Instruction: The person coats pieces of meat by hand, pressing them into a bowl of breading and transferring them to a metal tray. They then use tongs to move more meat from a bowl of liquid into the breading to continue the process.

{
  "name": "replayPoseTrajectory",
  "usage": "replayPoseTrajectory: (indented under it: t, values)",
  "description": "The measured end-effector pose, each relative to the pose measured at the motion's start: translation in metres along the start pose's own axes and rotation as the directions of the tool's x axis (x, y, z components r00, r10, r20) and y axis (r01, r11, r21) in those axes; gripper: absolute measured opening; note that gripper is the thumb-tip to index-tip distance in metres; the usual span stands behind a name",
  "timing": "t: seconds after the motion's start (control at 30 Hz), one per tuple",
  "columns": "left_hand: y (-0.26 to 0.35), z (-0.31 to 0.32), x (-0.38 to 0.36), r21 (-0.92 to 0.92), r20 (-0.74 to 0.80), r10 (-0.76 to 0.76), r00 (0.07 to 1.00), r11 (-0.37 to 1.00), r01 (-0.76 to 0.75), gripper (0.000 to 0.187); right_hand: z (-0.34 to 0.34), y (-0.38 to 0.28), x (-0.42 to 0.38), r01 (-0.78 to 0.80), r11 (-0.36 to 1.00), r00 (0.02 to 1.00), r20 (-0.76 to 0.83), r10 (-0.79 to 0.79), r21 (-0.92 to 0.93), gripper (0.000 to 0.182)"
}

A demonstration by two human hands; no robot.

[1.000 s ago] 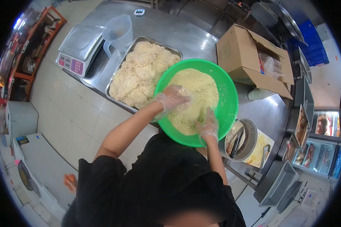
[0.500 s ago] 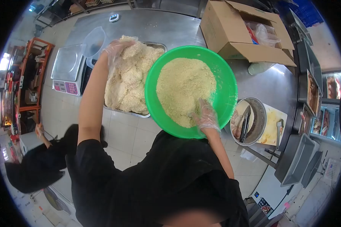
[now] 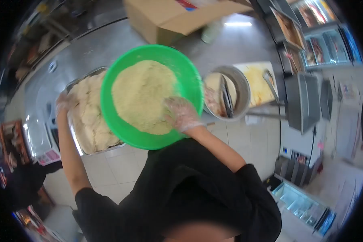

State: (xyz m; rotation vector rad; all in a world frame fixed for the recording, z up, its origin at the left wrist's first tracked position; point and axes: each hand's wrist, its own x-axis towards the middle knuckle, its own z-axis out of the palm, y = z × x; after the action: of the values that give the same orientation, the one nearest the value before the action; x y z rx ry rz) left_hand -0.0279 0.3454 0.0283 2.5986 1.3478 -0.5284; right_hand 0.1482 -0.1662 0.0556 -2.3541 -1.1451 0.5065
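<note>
At the tray (image 3: pixel 103 150), left hand (image 3: pixel 64 101) — right hand (image 3: pixel 182 113) touching crumbs (image 3: pixel 139 94).

Location type: commercial food-preparation kitchen. Indicators: a metal worktable (image 3: pixel 109 44) extends under and beyond both hands. A large green bowl of pale, crumbly flour (image 3: pixel 143 97) lies between the hands. A metal pot (image 3: pixel 240 92) and a stained cutting board (image 3: pixel 256 82) stand beyond the right hand (image 3: pixel 182 114). A digital scale (image 3: pixel 38 137) sits near the left hand (image 3: pixel 64 103). Farther right of the hands: deep metal pans (image 3: pixel 302 103) and lit glass-fronted display cases (image 3: pixel 326 46).
</note>
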Motion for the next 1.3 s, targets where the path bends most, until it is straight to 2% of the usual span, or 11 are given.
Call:
replayPoseTrajectory:
  t: [0.13,0.2,0.27,0.37,0.47,0.53,0.67,0.77,0.87,1.17,1.3]
  values:
    - [0.033,-0.003,-0.051,0.017,-0.323,-0.022,0.946,0.999,0.029,0.067,-0.049,0.022,-0.005,0.035,0.998,0.933,-0.357,-0.05,-0.048,0.05]
    - [0.088,-0.021,-0.107,0.034,-0.441,-0.037,0.897,0.998,0.058,0.06,-0.075,0.054,-0.015,-0.251,0.957,0.882,-0.442,0.164,-0.146,0.05]
    - [0.156,-0.05,-0.173,-0.287,-0.41,-0.033,0.911,0.953,-0.095,0.063,-0.101,0.084,-0.022,-0.639,0.738,0.767,-0.256,0.589,-0.218,0.044]
    - [0.196,-0.002,-0.197,-0.418,-0.371,0.136,0.919,0.859,-0.296,0.063,-0.084,0.134,-0.031,-0.676,0.681,0.725,-0.091,0.683,-0.281,0.042]
    - [0.235,0.051,-0.214,-0.35,-0.211,0.304,0.929,0.864,-0.362,0.065,-0.07,0.184,-0.031,-0.651,0.64,0.739,-0.148,0.657,-0.408,0.04]
    - [0.242,0.098,-0.213,-0.266,-0.146,0.433,0.889,0.849,-0.457,0.071,-0.107,0.187,-0.033,-0.44,0.682,0.804,0.081,0.589,-0.584,0.039]
    - [0.263,0.12,-0.231,-0.198,-0.038,0.431,0.901,0.881,-0.43,0.08,-0.18,0.15,-0.036,-0.382,0.823,0.832,0.231,0.504,-0.42,0.037]
    - [0.273,0.129,-0.238,-0.091,0.009,0.34,0.941,0.937,-0.337,0.087,-0.207,0.128,-0.034,-0.528,0.797,0.624,0.503,0.598,-0.292,0.041]
    - [0.274,0.14,-0.235,-0.108,0.034,0.323,0.946,0.942,-0.318,0.09,-0.184,0.182,-0.037,-0.14,0.938,0.786,0.54,0.3,-0.317,0.041]
    - [0.28,0.145,-0.236,-0.043,0.031,0.312,0.95,0.95,-0.31,0.095,-0.172,0.167,-0.011,-0.316,0.874,0.658,0.578,0.482,-0.37,0.048]
    - [0.278,0.152,-0.231,-0.033,-0.017,0.316,0.949,0.948,-0.316,0.094,-0.179,0.155,-0.021,-0.182,0.873,0.725,0.537,0.43,-0.453,0.056]
